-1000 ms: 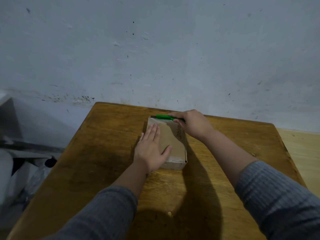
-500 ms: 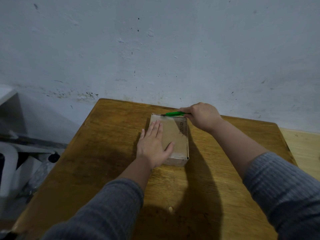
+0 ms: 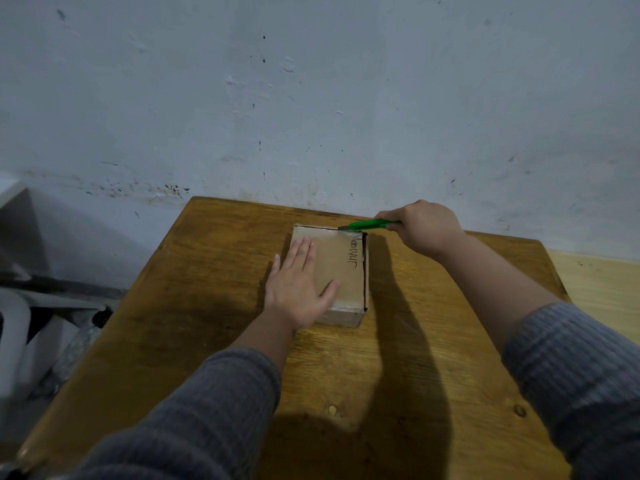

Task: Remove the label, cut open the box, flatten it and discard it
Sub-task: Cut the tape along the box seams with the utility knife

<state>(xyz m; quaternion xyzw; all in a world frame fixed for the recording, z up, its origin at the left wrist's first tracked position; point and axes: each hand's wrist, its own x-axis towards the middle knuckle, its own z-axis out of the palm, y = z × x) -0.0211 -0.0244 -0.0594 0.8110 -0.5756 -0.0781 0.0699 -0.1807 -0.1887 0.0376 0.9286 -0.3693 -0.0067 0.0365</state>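
Observation:
A small brown cardboard box (image 3: 341, 268) lies flat on the wooden table (image 3: 194, 306), with handwriting along its right side. My left hand (image 3: 298, 289) presses flat on the box's left half, fingers straight. My right hand (image 3: 420, 228) grips a green cutter (image 3: 369, 225) whose tip touches the far right corner of the box top. A dark slit runs down the box's right edge.
The table stands against a pale blue, scuffed wall (image 3: 311, 98). White plastic furniture and clutter (image 3: 31, 327) sit on the floor to the left. A lighter wooden surface (image 3: 602, 282) shows at the right, beyond the table's edge.
My right hand has drawn the green cutter rightward along the box's far edge, from near the middle to the right corner. My left hand has stayed pressed on the box.

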